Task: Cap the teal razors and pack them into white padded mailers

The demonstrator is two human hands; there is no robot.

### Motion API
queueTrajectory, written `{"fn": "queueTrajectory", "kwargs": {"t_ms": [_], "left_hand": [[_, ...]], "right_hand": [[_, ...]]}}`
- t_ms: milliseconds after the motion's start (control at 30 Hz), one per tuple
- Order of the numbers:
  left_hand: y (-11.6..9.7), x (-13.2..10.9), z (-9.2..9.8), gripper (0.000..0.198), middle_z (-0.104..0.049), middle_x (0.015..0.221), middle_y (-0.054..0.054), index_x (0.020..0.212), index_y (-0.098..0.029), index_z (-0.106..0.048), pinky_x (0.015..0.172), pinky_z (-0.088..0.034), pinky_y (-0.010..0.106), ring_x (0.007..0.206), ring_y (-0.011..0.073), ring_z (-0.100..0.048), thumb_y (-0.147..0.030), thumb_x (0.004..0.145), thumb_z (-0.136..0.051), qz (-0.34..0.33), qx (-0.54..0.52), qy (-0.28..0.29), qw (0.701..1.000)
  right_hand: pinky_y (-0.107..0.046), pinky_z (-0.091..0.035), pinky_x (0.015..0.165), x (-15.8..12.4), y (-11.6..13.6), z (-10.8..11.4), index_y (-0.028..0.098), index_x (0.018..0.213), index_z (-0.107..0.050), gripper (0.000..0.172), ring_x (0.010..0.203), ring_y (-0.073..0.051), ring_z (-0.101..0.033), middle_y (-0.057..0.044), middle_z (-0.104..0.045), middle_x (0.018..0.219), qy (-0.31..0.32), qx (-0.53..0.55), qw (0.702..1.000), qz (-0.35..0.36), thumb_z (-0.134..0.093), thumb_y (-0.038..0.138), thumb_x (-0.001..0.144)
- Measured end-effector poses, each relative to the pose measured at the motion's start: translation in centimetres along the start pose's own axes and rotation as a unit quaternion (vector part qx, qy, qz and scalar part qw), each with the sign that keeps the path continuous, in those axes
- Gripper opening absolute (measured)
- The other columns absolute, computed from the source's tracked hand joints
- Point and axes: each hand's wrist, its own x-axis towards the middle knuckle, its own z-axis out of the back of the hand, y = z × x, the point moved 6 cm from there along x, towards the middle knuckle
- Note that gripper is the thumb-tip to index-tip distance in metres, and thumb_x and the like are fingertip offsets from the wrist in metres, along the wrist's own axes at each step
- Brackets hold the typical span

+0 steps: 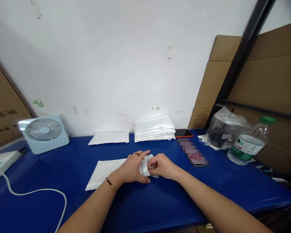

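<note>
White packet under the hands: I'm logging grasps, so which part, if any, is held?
The right hand seems to pinch the crumpled right end of the white packet; the left hand lies across it, grip unclear.

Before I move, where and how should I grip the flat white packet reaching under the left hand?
Probably the left end of the white packet, pinched low and coming from the left. That end lies flat and uncovered on the blue table; the left hand hides its right end, and the right hand pinches crumpled white wrap beyond, so that side looks crowded.
</note>
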Motion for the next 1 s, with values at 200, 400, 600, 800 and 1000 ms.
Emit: {"fn": "queueTrajectory", "kwargs": {"t_ms": [200,400,600,800,1000], "left_hand": [[0.1,0.0,-0.2,0.108,-0.04,0.132,0.01,0.139,-0.028,-0.022,0.1,-0.026,0.047,0.122,0.0324,-0.034,-0.054,0.048,-0.073,-0.001,-0.009,0.003,1.0],[-0.5,-0.2,0.7,0.112,-0.033,0.138,0.011,0.141,-0.028,-0.018,0.103,-0.023,0.046,0.128,0.0321,-0.026,-0.06,0.048,-0.071,0.012,-0.009,0.006,1.0],[0.3,-3.4,3.3,0.11,-0.01,0.149,0.007,0.141,-0.031,-0.013,0.106,-0.009,0.053,0.135,0.0324,-0.005,-0.069,0.051,-0.064,0.085,0.059,0.02,0.994],[-1.2,-6.7,0.8,0.098,-0.012,0.149,0.002,0.14,-0.036,-0.013,0.105,-0.013,0.056,0.135,0.0336,-0.006,-0.064,0.06,-0.061,0.157,0.078,0.074,0.982],[-5.0,-4.0,-2.9,0.082,-0.025,0.145,0.008,0.139,-0.031,-0.023,0.098,-0.019,0.064,0.131,0.041,-0.017,-0.058,0.07,-0.056,0.198,0.155,0.004,0.968]], "right_hand": [[-0.021,-0.037,0.057,0.5,-0.1,1.4,0.023,0.076,-0.072,0.011,0.064,-0.011,-0.051,0.001,-0.055,0.07,-0.107,-0.075,0.99,0.047,-0.067,0.023,0.066],[-0.023,-0.037,0.061,0.2,-1.1,2.7,0.021,0.084,-0.066,0.018,0.066,-0.012,-0.051,0.0,-0.055,0.076,-0.16,-0.113,0.981,-0.013,-0.064,0.034,0.071],[-0.028,-0.034,0.07,-0.1,-1.8,1.2,0.019,0.066,-0.06,0.025,0.076,-0.015,-0.052,0.0,-0.053,0.08,-0.103,-0.179,0.975,-0.076,-0.064,0.043,0.069],[-0.024,-0.032,0.059,0.0,-1.8,2.2,0.017,0.069,-0.056,0.026,0.068,-0.014,-0.053,-0.002,-0.057,0.074,-0.105,-0.172,0.976,-0.078,-0.045,0.035,0.084],[-0.024,-0.028,0.055,-1.3,-1.5,4.3,0.019,0.073,-0.057,0.015,0.066,-0.016,-0.055,-0.003,-0.062,0.069,-0.188,-0.265,0.935,-0.142,-0.052,0.032,0.079]]}}
